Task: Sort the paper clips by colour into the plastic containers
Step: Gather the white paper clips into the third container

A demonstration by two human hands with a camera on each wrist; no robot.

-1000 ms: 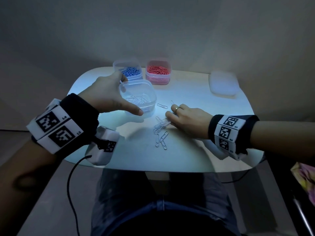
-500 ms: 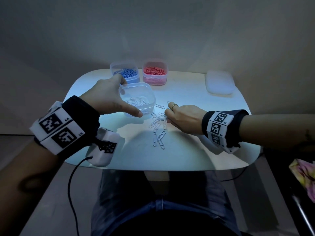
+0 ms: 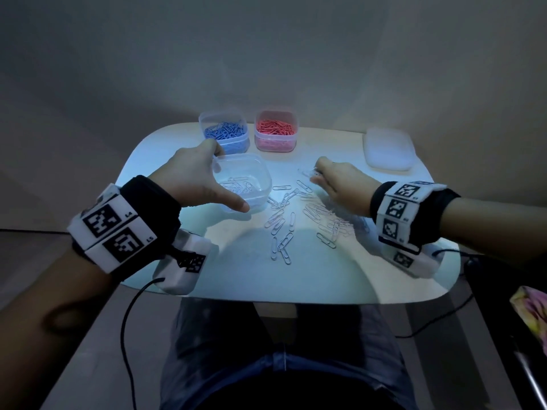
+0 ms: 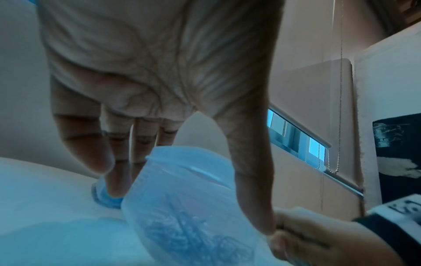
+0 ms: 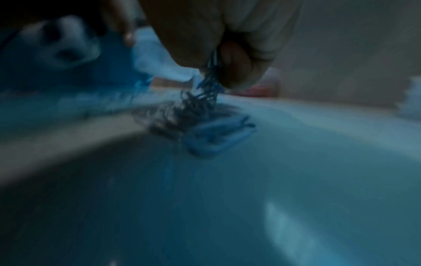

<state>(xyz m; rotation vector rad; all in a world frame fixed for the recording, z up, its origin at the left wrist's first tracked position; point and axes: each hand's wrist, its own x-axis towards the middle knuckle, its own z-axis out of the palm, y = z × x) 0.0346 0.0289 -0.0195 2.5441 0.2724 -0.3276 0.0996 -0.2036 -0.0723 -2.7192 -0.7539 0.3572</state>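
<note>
My left hand (image 3: 228, 178) grips a clear plastic container (image 3: 258, 173) with thumb on its near wall and fingers on the far rim; several white paper clips lie inside. In the left wrist view the container (image 4: 193, 198) sits between thumb and fingers (image 4: 104, 158). My right hand (image 3: 318, 173) is raised just right of it and pinches a bunch of white clips (image 5: 210, 79), blurred in the right wrist view. Loose white paper clips (image 3: 281, 223) are scattered on the white table (image 3: 340, 276) between both hands. Behind stand a container of blue clips (image 3: 223, 134) and one of red clips (image 3: 275, 131).
A translucent lid (image 3: 387, 149) lies at the table's back right. A black cable (image 3: 130, 315) hangs off the front left edge, another off the right edge. My legs are under the front edge. Walls close in behind the table.
My right hand has moved right and up off the table, lifting a bunch of clips and uncovering more loose clips beneath it. The left hand keeps its hold on the clear container.
</note>
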